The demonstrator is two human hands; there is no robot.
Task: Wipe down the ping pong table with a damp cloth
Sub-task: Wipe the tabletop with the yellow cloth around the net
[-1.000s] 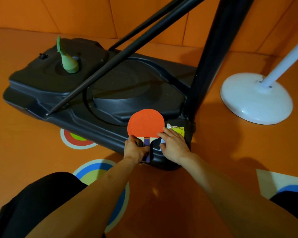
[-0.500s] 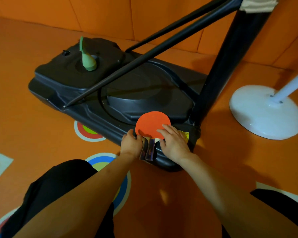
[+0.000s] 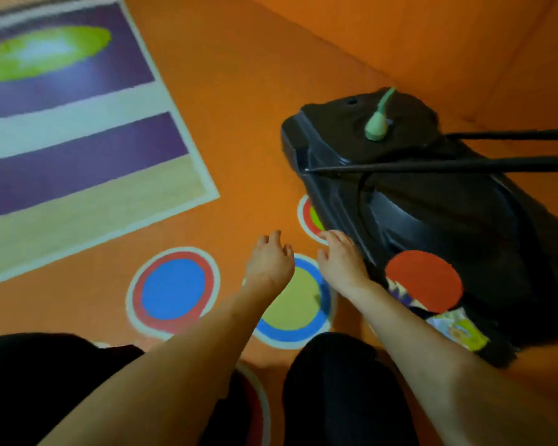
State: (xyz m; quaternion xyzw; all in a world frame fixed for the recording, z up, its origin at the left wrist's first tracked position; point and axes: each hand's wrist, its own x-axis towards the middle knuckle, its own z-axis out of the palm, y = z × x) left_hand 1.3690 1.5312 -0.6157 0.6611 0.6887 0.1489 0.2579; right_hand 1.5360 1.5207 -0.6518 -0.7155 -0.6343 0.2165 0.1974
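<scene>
Ping pong table and damp cloth, the two things the task turns on, are both absent from view; neither can be placed anywhere in the scene. Both hands hang empty over the orange floor (image 3: 245, 130): the left hand (image 3: 269, 260) with fingers loosely bent and slightly apart above a yellow-and-blue floor circle (image 3: 290, 304), the right hand (image 3: 340, 260) likewise relaxed and gripping nothing, just beside the near left edge of the black hoop base (image 3: 432, 201). A red paddle (image 3: 424, 283) lies on the near end of that base, close to the right forearm but apart from the hand. By this evidence the wiping has not begun; the step in hand appears to be clearing playing gear aside. The next move would call for finding a cloth, wetting it and reaching the table, none of which is visible. A green balloon (image 3: 378, 123) rests on the far end of the base, and a striped mat (image 3: 78, 130) occupies the far left floor. Motion blur softens the whole frame; the paddle handle and the printed label (image 3: 458, 329) beneath it are hard to make out, and the base is cut off at the right edge. Dark trousers (image 3: 335, 387) fill the near foreground.
</scene>
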